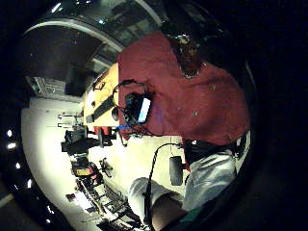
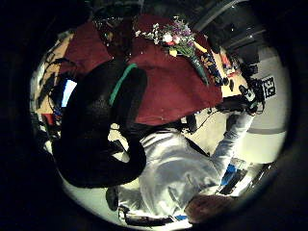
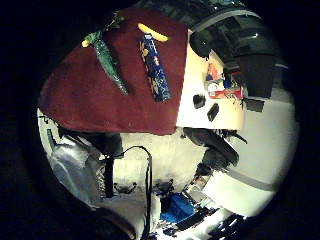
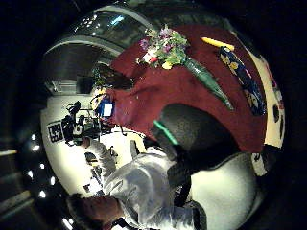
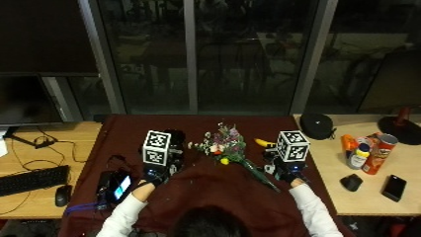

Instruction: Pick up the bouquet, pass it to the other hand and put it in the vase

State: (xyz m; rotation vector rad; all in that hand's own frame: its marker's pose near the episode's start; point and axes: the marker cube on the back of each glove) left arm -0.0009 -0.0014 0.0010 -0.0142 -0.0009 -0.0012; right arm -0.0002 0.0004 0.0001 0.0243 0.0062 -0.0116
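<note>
The bouquet [image 5: 226, 144] lies on the dark red cloth [image 5: 204, 192], with mixed small flowers at the far end and a green-wrapped stem [image 5: 258, 175] pointing toward the right hand. It also shows in both thumb side views [image 2: 175, 38] [image 4: 165, 50]. A dark glass vase [image 5: 175, 138] stands on the cloth left of the flowers, just beyond the left hand. My left hand [image 5: 156, 173] rests on the cloth, a little left of the bouquet, holding nothing. My right hand [image 5: 289, 173] rests beside the stem's end, also holding nothing. The black glove [image 2: 103, 130] [image 4: 192, 127] looks relaxed in each thumb side view.
A blue patterned tube [image 3: 154, 65] and a yellow piece [image 5: 263, 143] lie right of the stem. A lit phone [image 5: 117, 186] sits at the cloth's left edge. Keyboard [image 5: 31, 180] and mouse [image 5: 63, 195] are far left; a black pouch [image 5: 317, 126], cans [image 5: 378, 154] and another phone [image 5: 395, 187] are on the right.
</note>
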